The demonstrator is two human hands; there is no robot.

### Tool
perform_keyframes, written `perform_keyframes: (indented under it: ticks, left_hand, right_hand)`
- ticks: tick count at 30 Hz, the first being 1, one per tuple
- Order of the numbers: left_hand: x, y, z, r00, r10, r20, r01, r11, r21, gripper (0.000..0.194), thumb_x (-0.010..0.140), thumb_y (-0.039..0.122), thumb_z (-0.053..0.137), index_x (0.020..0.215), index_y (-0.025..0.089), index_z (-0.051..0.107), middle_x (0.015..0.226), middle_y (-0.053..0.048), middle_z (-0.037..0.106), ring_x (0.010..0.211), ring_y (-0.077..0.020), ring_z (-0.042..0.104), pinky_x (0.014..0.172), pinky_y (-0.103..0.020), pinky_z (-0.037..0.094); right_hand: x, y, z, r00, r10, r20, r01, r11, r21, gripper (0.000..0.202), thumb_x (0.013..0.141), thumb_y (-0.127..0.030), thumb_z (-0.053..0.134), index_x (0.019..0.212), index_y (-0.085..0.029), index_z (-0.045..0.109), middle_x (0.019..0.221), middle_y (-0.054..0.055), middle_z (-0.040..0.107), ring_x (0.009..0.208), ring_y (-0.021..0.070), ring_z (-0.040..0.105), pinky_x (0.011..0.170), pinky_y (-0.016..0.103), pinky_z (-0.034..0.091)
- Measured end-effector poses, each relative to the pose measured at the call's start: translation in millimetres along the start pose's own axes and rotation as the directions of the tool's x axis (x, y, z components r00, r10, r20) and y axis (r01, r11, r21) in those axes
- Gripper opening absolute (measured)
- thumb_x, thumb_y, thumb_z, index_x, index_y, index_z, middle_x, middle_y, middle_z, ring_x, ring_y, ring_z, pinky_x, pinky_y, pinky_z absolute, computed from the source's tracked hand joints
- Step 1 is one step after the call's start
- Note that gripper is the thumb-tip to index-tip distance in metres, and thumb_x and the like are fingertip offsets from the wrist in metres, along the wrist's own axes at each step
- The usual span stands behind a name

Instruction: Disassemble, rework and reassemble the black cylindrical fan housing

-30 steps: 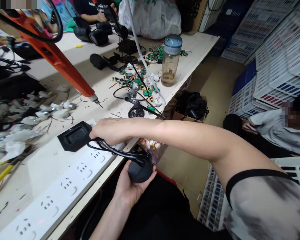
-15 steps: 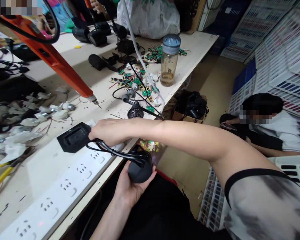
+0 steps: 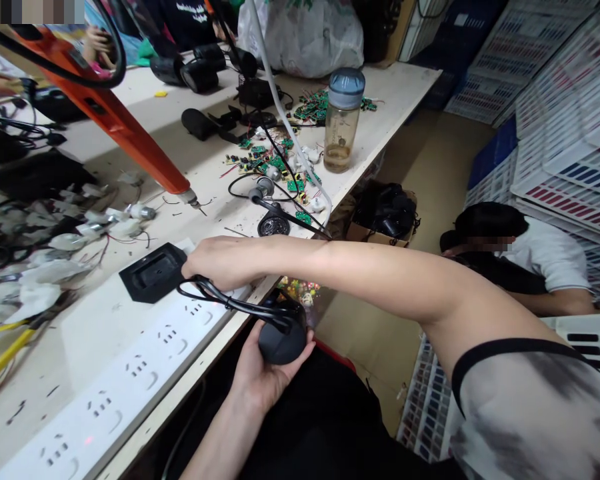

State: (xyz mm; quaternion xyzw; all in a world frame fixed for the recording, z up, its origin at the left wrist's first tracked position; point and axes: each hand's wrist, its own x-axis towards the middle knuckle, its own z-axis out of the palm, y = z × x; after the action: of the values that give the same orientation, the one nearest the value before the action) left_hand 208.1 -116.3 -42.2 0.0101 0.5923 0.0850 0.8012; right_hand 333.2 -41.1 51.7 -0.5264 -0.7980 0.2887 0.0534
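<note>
My left hand (image 3: 265,373) cups a rounded black device (image 3: 281,339) just off the table's front edge, palm up, fingers curled round its sides. A bundled black power cord (image 3: 245,308) runs from the device up to my right hand (image 3: 213,263). That hand is closed over the far end of a white socket strip (image 3: 135,365), back upward; its fingertips and the cord's end are hidden. Beside its knuckles lies a flat black tray-like part (image 3: 153,272), close to the fingers.
An orange electric screwdriver (image 3: 125,130) hangs over the table, bit downward. White-wrapped motors (image 3: 80,233), green circuit boards (image 3: 275,163) and a drink bottle (image 3: 341,127) are on the tabletop. A person (image 3: 525,253) sits low at the right by stacked crates (image 3: 570,147).
The view has shifted slightly, with table items a little further right. Both hands keep their hold and place. The seated person at the right has leaned further forward, head lower.
</note>
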Motion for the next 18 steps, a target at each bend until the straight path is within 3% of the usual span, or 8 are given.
perform_keyframes:
  ticks: [3,18]
  left_hand:
    - [0.0,0.3,0.1,1.000,0.002,0.003,-0.002,1.000,0.004,0.040,0.097,0.035,0.043,0.129,0.014,0.054,0.094,-0.014,0.070,0.078,-0.0297,0.073,0.058,-0.042,0.063]
    - [-0.2,1.4,-1.1,1.000,-0.006,0.021,0.006,1.000,0.001,0.037,0.098,0.035,0.043,0.125,0.011,0.054,0.094,-0.015,0.070,0.076,-0.0315,0.074,0.057,-0.043,0.064]
  right_hand:
    - [1.5,1.1,1.4,0.997,-0.049,-0.066,0.045,0.998,-0.053,0.022,0.083,0.005,0.052,0.088,-0.013,0.064,0.096,0.008,0.067,0.084,0.0182,0.062,0.071,0.024,0.043]
    - [4.7,5.1,5.2,0.994,-0.076,-0.074,0.067,0.991,-0.117,0.020,0.088,0.001,0.053,0.092,-0.013,0.067,0.096,0.009,0.068,0.088,0.0198,0.063,0.073,0.025,0.044]
